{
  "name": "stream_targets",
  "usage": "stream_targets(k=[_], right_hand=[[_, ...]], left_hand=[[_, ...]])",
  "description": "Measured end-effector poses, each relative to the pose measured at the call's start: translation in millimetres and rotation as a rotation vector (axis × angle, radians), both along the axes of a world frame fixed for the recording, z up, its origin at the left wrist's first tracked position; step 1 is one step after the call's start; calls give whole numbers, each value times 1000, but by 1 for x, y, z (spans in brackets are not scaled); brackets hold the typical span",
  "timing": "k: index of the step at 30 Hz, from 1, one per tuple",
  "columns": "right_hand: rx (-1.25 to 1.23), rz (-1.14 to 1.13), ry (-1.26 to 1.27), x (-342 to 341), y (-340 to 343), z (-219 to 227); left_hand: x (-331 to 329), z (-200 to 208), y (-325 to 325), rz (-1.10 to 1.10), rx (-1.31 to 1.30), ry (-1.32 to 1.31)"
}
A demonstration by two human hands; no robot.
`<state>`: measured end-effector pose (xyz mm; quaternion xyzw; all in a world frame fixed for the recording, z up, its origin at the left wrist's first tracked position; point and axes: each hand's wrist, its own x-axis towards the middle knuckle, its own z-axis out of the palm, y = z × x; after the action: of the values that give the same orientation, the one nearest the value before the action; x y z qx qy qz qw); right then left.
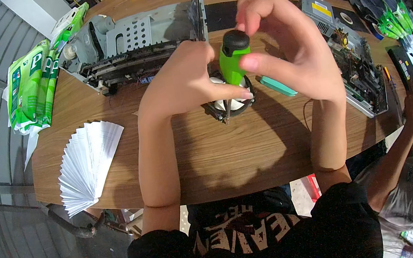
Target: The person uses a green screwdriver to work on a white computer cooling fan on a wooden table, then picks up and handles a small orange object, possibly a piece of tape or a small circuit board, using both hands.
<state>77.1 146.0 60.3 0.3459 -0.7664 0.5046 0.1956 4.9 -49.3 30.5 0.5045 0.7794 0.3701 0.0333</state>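
A screwdriver (pixel 232 68) with a bright green handle and black cap stands nearly upright in the middle of the table. The thumb of my right hand (pixel 303 54) presses against its handle, with the fingers curled loosely near the cap. Beneath it lies a small round part (pixel 214 110) with a black rim and white inside; the screwdriver's shaft crosses it toward its near edge. My left hand (pixel 177 82) closes about this part, its thumb laid across it beside the shaft and its other fingers mostly hidden. A teal oblong object (pixel 278 86) lies by my right hand.
An opened grey machine chassis (pixel 132 38) stands at the back left, near green paper packs (pixel 30 89). A fan-folded white paper (pixel 91 166) lies front left. Another opened machine (pixel 354 73) is on the right, where a co-worker's arm (pixel 402 152) reaches in.
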Motion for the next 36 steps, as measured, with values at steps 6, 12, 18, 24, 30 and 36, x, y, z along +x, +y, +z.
stream_targets(k=[6, 12, 18, 24, 30, 36], right_hand=[[-29, -128, -40, 3, -1, 0], [-52, -32, -116, 2, 3, 5], [-23, -55, 120, 2, -7, 3], [-283, -94, -184, 14, -23, 5], [-156, 17, -109, 8, -16, 3], [153, -102, 57, 14, -13, 18]], left_hand=[[13, 15, 9, 46, -105, -88], [5, -3, -7, -39, 184, -138], [18, 14, 9, 169, 104, -147], [20, 10, 8, 110, 38, -63], [20, 20, 1, 103, -31, -223], [24, 14, 5, 98, 124, -56]])
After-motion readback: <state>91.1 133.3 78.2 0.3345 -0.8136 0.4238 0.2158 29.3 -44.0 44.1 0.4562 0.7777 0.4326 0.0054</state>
